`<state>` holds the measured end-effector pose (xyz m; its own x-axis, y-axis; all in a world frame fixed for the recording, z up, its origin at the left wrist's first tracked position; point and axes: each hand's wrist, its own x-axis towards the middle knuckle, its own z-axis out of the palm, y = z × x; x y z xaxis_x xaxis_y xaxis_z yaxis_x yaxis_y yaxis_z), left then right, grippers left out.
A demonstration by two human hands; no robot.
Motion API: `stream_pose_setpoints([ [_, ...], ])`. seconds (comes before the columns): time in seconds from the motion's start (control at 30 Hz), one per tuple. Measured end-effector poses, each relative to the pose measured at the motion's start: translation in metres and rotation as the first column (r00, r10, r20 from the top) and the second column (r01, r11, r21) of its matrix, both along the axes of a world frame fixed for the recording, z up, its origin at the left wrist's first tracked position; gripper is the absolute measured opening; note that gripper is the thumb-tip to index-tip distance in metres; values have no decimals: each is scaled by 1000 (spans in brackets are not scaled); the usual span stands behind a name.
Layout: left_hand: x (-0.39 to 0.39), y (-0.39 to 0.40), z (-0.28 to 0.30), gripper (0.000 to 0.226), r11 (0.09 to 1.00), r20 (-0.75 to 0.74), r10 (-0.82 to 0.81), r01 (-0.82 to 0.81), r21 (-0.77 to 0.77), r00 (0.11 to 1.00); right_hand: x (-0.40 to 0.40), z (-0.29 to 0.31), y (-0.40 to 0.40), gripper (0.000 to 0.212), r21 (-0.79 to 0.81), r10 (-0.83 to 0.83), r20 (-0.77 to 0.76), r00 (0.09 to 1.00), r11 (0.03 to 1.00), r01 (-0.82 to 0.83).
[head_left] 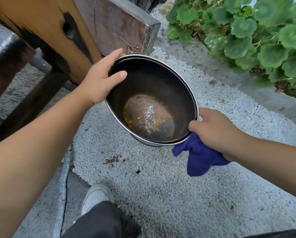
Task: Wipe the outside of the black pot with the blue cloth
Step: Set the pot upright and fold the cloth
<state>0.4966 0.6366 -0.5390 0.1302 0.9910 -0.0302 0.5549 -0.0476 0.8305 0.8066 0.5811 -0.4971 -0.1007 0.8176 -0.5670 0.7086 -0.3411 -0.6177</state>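
Wooden furniture [46, 31] at far left, orange-brown with dark charred-looking patches, standing on pale gravel ground [161, 177]. Just right of it, left hand [99, 83] in a closed grip on the near-left rim of the black pot [152, 79], thumb lying inside the wall, fingers wrapped over the outside. Pot held in the air at centre, above the gravel, tilted so the opening faces the camera; dark interior, thin silvery rim, rusty orange-brown patch [148, 115] on the bottom with a wet-looking sheen. Below, near the bottom edge, white shoe [96, 196] and black trouser leg [101, 220], with a grey corrugated hose [62, 194] running along the ground to their left. At the pot's lower-right side, right hand [215, 131] in a closed grip on the blue cloth [198, 158], pressed against the outer wall just under the rim; loose end of the cloth hanging down beneath the hand. Upper right, green round-leaved plants [255, 35] bordering the gravel, apart from the pot.
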Motion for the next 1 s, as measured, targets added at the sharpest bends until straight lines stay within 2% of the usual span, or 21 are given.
stream_pose_setpoints([
  [0.07, 2, -2, 1, 86, 999, 73, 35, -34, -12, 997, -1, -2, 3, 18, 9, 9, 21, 1000, 1000, -9],
  [0.2, 5, -6, 5, 84, 992, 95, 126, -125, -16, 987, -6, -4, 14, 9, 66, 27, 75, 997, 997, -32],
  [0.3, 8, -11, 7, 65, 981, 137, 193, -193, -7, 972, -6, -1, 24, 7, 85, 43, 119, 992, 995, -54],
  [0.37, 9, -12, 9, 64, 965, 158, 260, -263, -3, 953, -6, 6, 39, 5, 123, 109, 187, 976, 983, -133],
  [0.5, 18, -10, 13, 72, 884, 134, 463, -467, -2, 876, -10, 27, 91, 8, 184, 291, 374, 880, 907, -378],
  [0.63, 44, -11, 12, 67, 766, 92, 637, -642, 29, 765, -11, 43, 154, 12, 152, 418, 451, 789, 835, -529],
  [0.7, 55, -9, 9, 68, 732, 108, 677, -681, 4, 728, -16, 44, 183, 16, 141, 462, 502, 731, 790, -597],
  [0.77, 65, -6, 4, 68, 739, 74, 672, -674, 9, 737, -19, 40, 203, 17, 137, 474, 542, 694, 765, -629],
  [0.87, 75, -6, -4, 72, 749, -30, 662, -660, 50, 749, -12, 27, 211, 20, 161, 432, 541, 722, 789, -593],
  [1.0, 71, -7, -3, 76, 759, -29, 651, -650, 44, 759, 6, 17, 199, 26, 251, 288, 359, 888, 886, -390],
])
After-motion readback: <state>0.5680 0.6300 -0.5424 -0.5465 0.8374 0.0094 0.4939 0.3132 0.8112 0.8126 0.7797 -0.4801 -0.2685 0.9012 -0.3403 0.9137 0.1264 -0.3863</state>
